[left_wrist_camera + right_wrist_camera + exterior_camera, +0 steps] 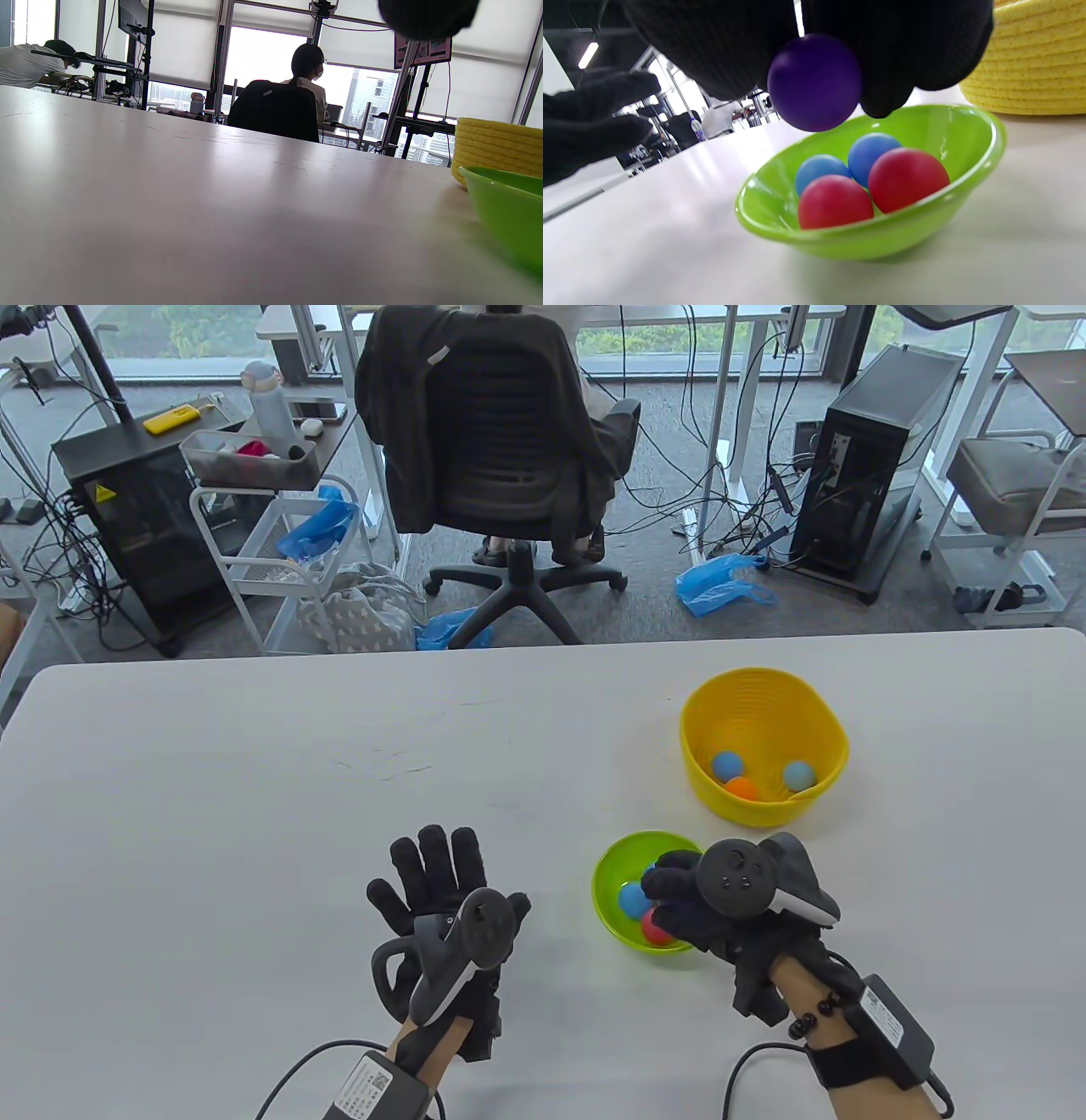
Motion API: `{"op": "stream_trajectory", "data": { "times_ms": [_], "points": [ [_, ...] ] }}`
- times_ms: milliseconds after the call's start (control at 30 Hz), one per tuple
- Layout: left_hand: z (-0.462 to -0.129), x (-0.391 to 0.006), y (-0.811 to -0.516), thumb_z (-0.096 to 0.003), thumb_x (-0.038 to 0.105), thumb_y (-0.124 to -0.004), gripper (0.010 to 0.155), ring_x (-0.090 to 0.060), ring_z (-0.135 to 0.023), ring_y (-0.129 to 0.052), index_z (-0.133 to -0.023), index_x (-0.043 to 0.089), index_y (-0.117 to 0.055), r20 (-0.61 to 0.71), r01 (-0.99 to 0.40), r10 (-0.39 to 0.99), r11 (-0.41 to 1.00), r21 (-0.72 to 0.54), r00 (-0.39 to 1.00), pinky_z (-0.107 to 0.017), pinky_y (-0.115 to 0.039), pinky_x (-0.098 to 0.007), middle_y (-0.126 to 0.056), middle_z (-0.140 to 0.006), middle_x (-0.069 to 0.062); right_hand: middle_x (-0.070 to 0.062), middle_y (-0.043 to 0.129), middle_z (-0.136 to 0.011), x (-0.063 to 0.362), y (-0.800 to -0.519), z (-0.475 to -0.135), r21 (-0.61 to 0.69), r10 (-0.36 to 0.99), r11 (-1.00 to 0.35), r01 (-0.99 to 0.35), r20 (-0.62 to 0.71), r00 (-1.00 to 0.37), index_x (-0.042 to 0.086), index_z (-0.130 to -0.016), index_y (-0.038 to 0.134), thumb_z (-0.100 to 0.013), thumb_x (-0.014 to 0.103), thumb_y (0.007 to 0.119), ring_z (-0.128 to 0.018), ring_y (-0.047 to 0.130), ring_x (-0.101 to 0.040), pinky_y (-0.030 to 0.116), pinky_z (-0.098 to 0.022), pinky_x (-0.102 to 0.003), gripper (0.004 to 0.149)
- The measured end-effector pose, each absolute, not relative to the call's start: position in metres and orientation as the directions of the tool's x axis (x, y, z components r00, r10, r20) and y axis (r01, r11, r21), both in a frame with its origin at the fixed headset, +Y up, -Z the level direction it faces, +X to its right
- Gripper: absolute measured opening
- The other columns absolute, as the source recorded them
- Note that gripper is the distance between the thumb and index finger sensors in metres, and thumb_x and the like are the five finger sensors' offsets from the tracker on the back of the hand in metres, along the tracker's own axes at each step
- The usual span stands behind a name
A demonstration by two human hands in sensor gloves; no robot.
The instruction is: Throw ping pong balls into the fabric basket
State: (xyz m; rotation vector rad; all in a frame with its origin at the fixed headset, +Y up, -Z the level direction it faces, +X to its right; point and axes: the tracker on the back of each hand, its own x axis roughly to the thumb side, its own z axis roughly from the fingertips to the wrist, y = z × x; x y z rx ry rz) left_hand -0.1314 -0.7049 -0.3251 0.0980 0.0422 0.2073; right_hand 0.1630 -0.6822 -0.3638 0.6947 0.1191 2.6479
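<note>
My right hand (704, 899) pinches the smooth purple ping pong ball (814, 82) by its sides; it looks featherlight and slippery, so I grip lightly. Left hand (441, 899) lies spread.

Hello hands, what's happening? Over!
Right hand pinches purple ball above green bowl. Left hand flat on table, empty. Yellow basket holds three balls. Path clear.

We are in an office, perhaps doubling as a lab: a person sits in a black mesh office chair (501, 449) at a desk by tall windows, a desktop tower (874, 466) stands on the carpet amid loose cables, and a white utility cart (280, 560) stands nearby.
</note>
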Motion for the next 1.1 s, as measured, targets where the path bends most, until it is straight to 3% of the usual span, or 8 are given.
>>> {"op": "stream_trajectory", "data": {
  "times_ms": [233, 467, 633, 833, 967, 1100],
  "points": [
    [-0.325, -0.13, -0.706, -0.0513, 0.058, -0.071, 0.092, -0.049, -0.11, -0.003, -0.116, 0.017, -0.021, -0.027, -0.207, 0.211, 0.974, 0.091, 0.977, -0.07, -0.006, -0.079, -0.009, -0.123, -0.018, -0.019, 0.077, -0.102, 0.2, -0.67, -0.368, 0.106, 0.6, -0.769, -0.63, 0.459, -0.655, 0.016, -0.098, 0.076, -0.049, 0.034, 0.089, -0.068, 0.096, -0.04, 0.084, -0.051, -0.051, 0.054],
    [-0.326, -0.128, -0.707, -0.0512, 0.058, -0.071, 0.092, -0.049, -0.11, -0.003, -0.116, 0.017, -0.021, -0.023, -0.202, 0.205, 0.975, 0.088, 0.978, -0.069, -0.006, -0.079, -0.009, -0.123, -0.018, -0.021, 0.077, -0.1, 0.233, -0.682, -0.381, 0.13, 0.853, -0.448, -0.885, 0.359, -0.379, 0.014, -0.1, 0.073, -0.052, 0.035, 0.085, -0.066, 0.098, -0.04, 0.086, -0.049, -0.05, 0.054],
    [-0.327, -0.127, -0.706, -0.0514, 0.058, -0.071, 0.092, -0.05, -0.11, -0.004, -0.116, 0.017, -0.021, -0.024, -0.197, 0.2, 0.976, 0.091, 0.979, -0.069, -0.007, -0.079, -0.009, -0.124, -0.018, -0.022, 0.075, -0.102, 0.251, -0.695, -0.391, 0.17, 0.967, -0.138, -0.976, 0.238, -0.095, 0.015, -0.102, 0.07, -0.054, 0.035, 0.083, -0.069, 0.096, -0.04, 0.086, -0.05, -0.05, 0.053],
    [-0.327, -0.127, -0.706, -0.0514, 0.058, -0.071, 0.092, -0.05, -0.11, -0.004, -0.116, 0.017, -0.021, -0.03, -0.19, 0.193, 0.977, 0.102, 0.981, -0.069, -0.007, -0.079, -0.009, -0.123, -0.018, -0.021, 0.068, -0.106, 0.269, -0.71, -0.399, 0.072, 0.991, 0.025, -0.997, 0.128, 0.034, 0.017, -0.106, 0.062, -0.059, 0.037, 0.078, -0.075, 0.093, -0.037, 0.085, -0.056, -0.047, 0.054],
    [-0.328, -0.126, -0.705, -0.0515, 0.059, -0.07, 0.092, -0.05, -0.11, -0.004, -0.116, 0.017, -0.021, -0.034, -0.172, 0.177, 0.979, 0.109, 0.984, -0.069, -0.007, -0.079, -0.009, -0.123, -0.018, -0.027, 0.051, -0.111, 0.279, -0.721, -0.406, -0.004, 0.991, 0.116, -0.993, 0.061, 0.115, 0.011, -0.113, 0.041, -0.063, 0.043, 0.068, -0.088, 0.081, -0.04, 0.078, -0.065, -0.05, 0.065],
    [-0.327, -0.125, -0.705, -0.0515, 0.059, -0.071, 0.092, -0.05, -0.11, -0.004, -0.117, 0.017, -0.021, -0.038, -0.159, 0.165, 0.98, 0.118, 0.986, -0.069, -0.007, -0.079, -0.008, -0.124, -0.018, -0.04, 0.022, -0.11, 0.284, -0.728, -0.414, 0.054, 0.98, 0.196, -0.979, 0.029, 0.198, 0.0, -0.11, 0.004, -0.066, 0.046, 0.053, -0.101, 0.054, -0.052, 0.059, -0.075, -0.057, 0.081]
  ]
}}
